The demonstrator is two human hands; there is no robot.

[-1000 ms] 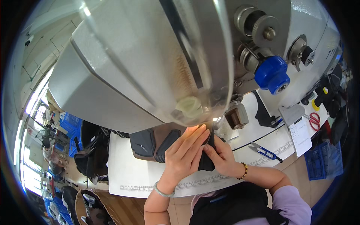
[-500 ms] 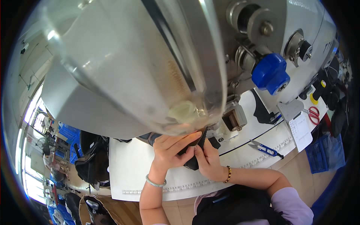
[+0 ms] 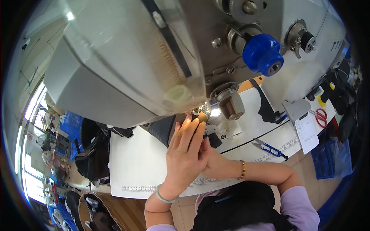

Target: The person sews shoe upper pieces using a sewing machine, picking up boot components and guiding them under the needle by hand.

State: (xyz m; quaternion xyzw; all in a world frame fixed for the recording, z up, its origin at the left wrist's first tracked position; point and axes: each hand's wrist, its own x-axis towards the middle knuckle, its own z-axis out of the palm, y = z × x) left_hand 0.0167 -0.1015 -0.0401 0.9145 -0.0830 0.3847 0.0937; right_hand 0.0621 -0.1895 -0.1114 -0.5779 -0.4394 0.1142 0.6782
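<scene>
A large grey sewing machine (image 3: 127, 73) fills the upper view, its needle area lit by a small lamp. Under it lies a dark fabric piece (image 3: 162, 129), partly hidden by the machine and my hands. My left hand (image 3: 185, 148), with a pale green bangle at the wrist, is stretched out with its fingertips on the fabric close to the needle area. My right hand (image 3: 217, 163), wearing a beaded bracelet, sits against the left hand's side; the thumb shows, but most fingers are hidden behind the left hand.
On the white table (image 3: 135, 161) lie blue-handled thread snips (image 3: 270, 149), a ruler strip, a black cut piece (image 3: 266, 107), red-handled scissors (image 3: 320, 117) and a paper sheet (image 3: 307, 133). Blue crates (image 3: 327, 159) stand at right; a cardboard box (image 3: 115, 211) and black bags are at left.
My left hand's fingers have straightened from a bent grip and now lie on the fabric toward the needle. The right hand has moved in behind the left. The view has shifted slightly.
</scene>
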